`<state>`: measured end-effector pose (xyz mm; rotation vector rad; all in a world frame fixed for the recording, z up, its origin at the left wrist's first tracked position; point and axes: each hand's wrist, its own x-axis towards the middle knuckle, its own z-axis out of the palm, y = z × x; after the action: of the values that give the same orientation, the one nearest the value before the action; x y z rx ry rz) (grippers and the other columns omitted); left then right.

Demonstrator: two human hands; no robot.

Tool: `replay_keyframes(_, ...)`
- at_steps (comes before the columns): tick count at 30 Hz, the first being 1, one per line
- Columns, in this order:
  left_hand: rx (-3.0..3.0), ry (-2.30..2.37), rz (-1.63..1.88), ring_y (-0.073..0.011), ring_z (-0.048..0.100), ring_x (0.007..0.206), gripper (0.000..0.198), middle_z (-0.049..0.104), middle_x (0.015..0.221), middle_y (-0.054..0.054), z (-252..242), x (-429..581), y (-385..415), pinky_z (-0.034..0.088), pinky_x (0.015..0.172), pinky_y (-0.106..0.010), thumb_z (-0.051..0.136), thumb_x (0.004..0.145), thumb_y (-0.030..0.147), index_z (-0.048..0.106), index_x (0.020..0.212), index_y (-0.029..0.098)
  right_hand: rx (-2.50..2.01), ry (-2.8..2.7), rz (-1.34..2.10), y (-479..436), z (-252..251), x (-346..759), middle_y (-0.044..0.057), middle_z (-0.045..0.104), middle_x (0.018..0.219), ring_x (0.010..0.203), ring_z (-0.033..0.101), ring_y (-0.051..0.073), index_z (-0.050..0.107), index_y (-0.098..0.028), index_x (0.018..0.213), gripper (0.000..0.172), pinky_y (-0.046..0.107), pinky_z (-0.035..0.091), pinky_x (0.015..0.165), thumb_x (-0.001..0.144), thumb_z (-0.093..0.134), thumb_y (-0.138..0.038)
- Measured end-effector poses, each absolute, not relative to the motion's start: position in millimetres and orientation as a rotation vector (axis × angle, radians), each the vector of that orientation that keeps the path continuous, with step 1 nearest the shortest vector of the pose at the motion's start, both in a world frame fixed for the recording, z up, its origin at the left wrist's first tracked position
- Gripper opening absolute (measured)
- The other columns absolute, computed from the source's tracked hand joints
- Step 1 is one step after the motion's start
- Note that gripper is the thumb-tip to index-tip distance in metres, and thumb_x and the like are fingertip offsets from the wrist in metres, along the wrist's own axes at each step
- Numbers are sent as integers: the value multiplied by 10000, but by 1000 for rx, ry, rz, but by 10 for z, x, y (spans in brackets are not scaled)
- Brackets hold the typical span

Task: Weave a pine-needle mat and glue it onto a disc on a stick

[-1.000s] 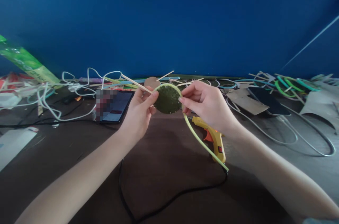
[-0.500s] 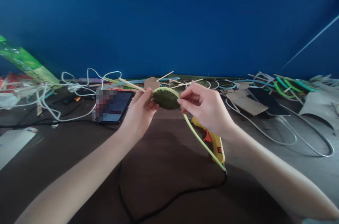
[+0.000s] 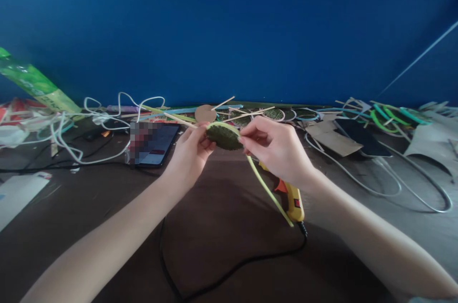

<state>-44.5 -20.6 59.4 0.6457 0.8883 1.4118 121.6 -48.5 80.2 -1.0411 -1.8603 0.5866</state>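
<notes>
Between my hands, above the table, is a dark green mottled disc, tilted, with a pale yellow-green strip along its upper rim. My left hand pinches the disc's left edge; a thin pale stick pokes out past its fingers. At the right edge, the thumb and index finger of my right hand are closed on the strip against the rim. From there the strip's loose end hangs down and right, in front of a yellow glue gun that lies on the table, partly hidden by my right hand.
A phone lies left of my hands, near tangled white cables. A green-labelled bottle leans at far left. Brown card pieces, another phone and coloured strips lie right. The glue gun's black cord crosses the front.
The strip's loose end has drawn up and left, away from the glue gun's cord. The disc has tilted slightly, and my right hand has shifted a little left and down.
</notes>
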Motion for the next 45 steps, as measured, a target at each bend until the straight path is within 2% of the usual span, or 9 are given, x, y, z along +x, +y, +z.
replay_keyframes(14,691,880,1411,-67,536,591,164,571,659,2,591,-429,-238,424,547,-187,502,816,119,593,682,147,-1020,-1900,505,-472,794,1221,-18,594,662,595,544,87,578,-165,751,73,244,446,616,769,542,-105)
replay_keyframes(36,697,899,1434,-86,538,609,174,574,674,-10,602,-420,-237,405,562,-212,479,815,95,599,696,141,-990,-1922,515,-470,772,1204,-13,582,691,610,542,80,579,-161,739,91,231,446,602,766,544,-82)
replay_keyframes(45,738,950,1426,-129,572,665,161,582,700,-39,579,-447,-216,419,574,-225,500,810,132,612,698,162,-957,-1954,489,-474,770,1201,-8,583,716,627,537,80,580,-159,728,93,227,443,606,772,548,-83)
